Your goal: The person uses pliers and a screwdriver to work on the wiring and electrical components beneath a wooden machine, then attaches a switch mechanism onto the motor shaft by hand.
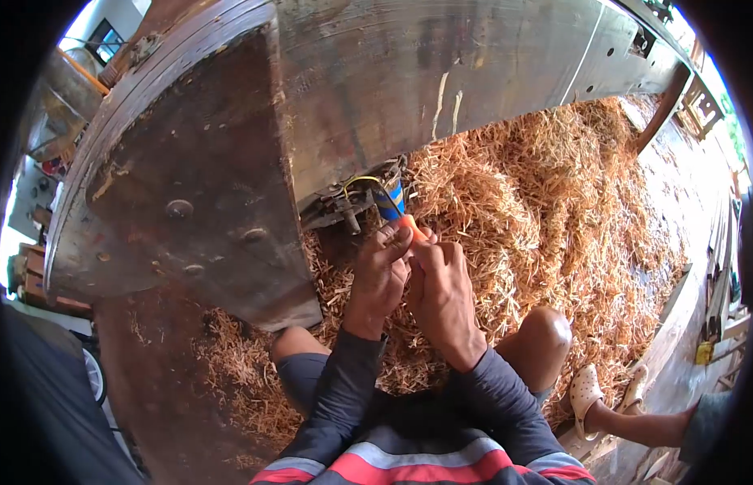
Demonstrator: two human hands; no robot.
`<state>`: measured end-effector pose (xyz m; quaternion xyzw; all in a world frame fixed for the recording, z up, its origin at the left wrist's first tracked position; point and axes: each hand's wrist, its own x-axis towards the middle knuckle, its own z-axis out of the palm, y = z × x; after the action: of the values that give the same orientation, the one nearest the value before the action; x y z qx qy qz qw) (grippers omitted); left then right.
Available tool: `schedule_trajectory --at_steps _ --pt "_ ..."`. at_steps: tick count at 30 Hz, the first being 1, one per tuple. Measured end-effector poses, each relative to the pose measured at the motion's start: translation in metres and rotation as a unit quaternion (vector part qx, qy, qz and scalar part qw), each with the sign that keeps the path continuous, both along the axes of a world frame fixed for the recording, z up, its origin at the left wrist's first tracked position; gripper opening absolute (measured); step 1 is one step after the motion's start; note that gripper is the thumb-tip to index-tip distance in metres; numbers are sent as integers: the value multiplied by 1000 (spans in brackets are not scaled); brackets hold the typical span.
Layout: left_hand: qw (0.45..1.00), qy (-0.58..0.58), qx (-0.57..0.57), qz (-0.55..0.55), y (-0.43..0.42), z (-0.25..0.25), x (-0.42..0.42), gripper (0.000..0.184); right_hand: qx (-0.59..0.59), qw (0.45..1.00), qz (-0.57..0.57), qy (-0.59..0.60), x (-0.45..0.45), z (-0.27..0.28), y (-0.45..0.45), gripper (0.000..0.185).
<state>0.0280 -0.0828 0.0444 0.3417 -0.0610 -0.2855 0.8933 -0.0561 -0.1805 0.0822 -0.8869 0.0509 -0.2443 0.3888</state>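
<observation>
My left hand (380,275) and my right hand (443,291) are close together in front of me, both closed with fingers pinched. Between their fingertips is a small orange piece (412,227), partly covered by the fingers; its exact kind is unclear. From its top a thin dark line runs up toward a yellow wire (360,179). Just beyond the fingers stands a blue cylinder (390,204) with a yellow stripe. It sits beside dark metal fittings (341,206) under the lower edge of a large metal machine body (376,89).
A heap of wood shavings (538,194) spreads below the machine and around my legs. A metal plate (190,178) with bolts rises at left. Another person's foot in a pale clog (586,396) is at right, near wooden boards (676,315).
</observation>
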Motion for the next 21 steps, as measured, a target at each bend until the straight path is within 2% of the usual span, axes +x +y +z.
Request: schedule_trajectory --at_steps 2,3,6,7,8,10,11,12,13,14,15,16,18,21 --pt "999 -17 28 25 2 -1 -3 28 -120 992 11 -49 -1 0 -4 55" --pt "997 -35 52 51 4 -2 -5 28 -134 990 9 -51 -1 -2 -4 65" --pt "989 -66 105 86 9 -6 -3 29 -86 994 33 -64 -3 0 -9 59" --pt "997 12 53 51 11 -4 7 27 -13 998 38 -57 -5 2 -8 54" --pt "996 89 1 20 12 -2 13 25 -12 998 35 -57 -7 7 -8 54" --pt "996 90 -3 7 14 -2 13 24 58 997 9 -44 -10 15 -7 56" --pt "996 90 -9 -6 14 -1 14 23 58 998 29 17 -11 15 -9 57" --pt "995 92 -15 -19 14 0 13 22 58 998 28 15 -10 10 -10 57" --pt "994 99 27 29 9 3 10 23 62 998 32 5 -7 1 -10 54" --pt "995 97 26 28 10 -1 10 23 66 997 35 -6 -5 -3 -10 51" --pt "995 105 -3 0 11 -3 10 26 49 997 20 57 -7 6 -8 46" --pt "993 114 -16 -8 12 -5 7 28 48 997 20 55 -7 4 -8 46" --pt "992 122 -29 -15 12 -3 4 29 -52 998 32 -23 -6 -3 -12 49" --pt "994 106 2 -2 9 3 5 31 -81 995 39 -30 -6 -2 -11 54"
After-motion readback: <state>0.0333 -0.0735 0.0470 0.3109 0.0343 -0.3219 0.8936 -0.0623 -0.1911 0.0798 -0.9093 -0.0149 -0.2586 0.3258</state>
